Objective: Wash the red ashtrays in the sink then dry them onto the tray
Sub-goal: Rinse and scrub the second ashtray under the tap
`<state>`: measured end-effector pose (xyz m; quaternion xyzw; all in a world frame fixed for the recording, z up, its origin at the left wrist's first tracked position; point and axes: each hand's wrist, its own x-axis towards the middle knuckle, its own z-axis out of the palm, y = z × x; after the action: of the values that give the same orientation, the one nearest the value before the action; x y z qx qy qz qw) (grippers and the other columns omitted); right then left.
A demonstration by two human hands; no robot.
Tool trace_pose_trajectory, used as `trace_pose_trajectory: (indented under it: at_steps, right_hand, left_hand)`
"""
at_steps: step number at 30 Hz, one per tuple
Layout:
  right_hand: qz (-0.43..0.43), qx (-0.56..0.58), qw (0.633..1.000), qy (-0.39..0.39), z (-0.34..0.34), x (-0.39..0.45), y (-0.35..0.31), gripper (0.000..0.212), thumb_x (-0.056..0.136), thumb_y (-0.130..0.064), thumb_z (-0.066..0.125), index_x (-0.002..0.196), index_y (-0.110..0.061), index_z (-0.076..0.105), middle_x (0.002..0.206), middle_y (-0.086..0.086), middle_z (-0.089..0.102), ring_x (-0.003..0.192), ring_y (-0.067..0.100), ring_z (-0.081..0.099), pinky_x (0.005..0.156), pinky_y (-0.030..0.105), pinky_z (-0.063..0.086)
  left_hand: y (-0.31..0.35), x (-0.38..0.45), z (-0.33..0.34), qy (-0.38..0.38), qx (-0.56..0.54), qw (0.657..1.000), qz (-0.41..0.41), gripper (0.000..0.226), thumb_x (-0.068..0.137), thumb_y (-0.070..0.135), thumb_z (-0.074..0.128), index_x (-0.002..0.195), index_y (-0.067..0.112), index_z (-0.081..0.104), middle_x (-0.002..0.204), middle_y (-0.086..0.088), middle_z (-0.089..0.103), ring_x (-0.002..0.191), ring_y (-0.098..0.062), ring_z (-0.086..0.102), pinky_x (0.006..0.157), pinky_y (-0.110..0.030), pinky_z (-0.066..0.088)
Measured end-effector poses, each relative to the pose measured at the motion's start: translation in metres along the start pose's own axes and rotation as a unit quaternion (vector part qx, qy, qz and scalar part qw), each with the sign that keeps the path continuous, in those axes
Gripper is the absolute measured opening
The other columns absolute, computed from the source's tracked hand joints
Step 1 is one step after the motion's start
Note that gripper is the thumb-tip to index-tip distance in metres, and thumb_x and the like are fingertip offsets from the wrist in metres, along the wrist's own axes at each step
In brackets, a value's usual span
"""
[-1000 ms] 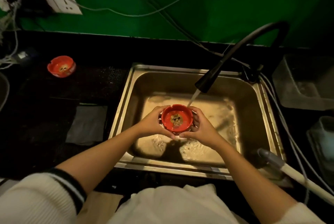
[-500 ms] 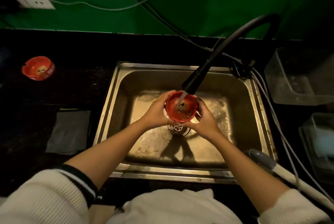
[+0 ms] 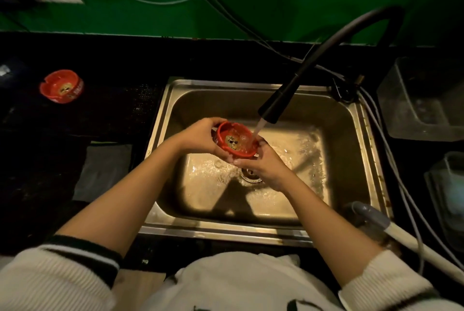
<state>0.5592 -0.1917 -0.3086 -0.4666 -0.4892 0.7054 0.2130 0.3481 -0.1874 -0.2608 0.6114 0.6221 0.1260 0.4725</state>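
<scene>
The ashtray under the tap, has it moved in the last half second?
Yes. The held ashtray has shifted left against the faucet head: the water stream now lands at its right edge, not its centre.

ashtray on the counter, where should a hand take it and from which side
Take the counter ashtray by its rim, from above, thumb on one side wall and fingers on the opposite one. It sits upright and open-side up on the dark counter with nothing close around it, and its notched rim is fully exposed.

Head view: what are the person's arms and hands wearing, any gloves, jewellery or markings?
Both hands, left hand and right hand, are bare, with no gloves, and no rings or watch can be seen. Forearms are bare too. Cream ribbed knit sleeves are pushed up; the left sleeve has dark stripes at its cuff, the right sleeve looks plain.
</scene>
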Motion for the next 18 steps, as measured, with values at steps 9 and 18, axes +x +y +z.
trace_pose_trajectory:
  at_steps: [9, 18]
  right_hand:
    - [-0.015, -0.092, 0.995, 0.02, -0.022, -0.015, 0.001, 0.095, 0.053, -0.034, 0.092, 0.132, -0.03, 0.039, 0.126, -0.01, 0.053, 0.114, 0.013, 0.058, 0.092, 0.026, 0.051]
    - [-0.095, -0.216, 0.967, 0.102, -0.042, -0.016, -0.005, 0.109, 0.053, -0.025, 0.094, 0.14, -0.03, 0.028, 0.137, -0.006, 0.045, 0.127, 0.014, 0.046, 0.105, 0.043, 0.043]
  left_hand:
    - [-0.007, -0.009, 0.038, -0.048, -0.178, 0.982, -0.048, 0.087, 0.062, 0.003, 0.089, 0.134, 0.024, 0.044, 0.121, 0.007, 0.058, 0.107, -0.007, 0.06, 0.085, -0.019, 0.054]
    - [0.013, 0.012, 0.073, 0.035, -0.261, 0.964, 0.028, 0.102, 0.059, -0.016, 0.081, 0.139, 0.031, 0.037, 0.13, 0.008, 0.047, 0.12, -0.013, 0.052, 0.092, -0.034, 0.055]
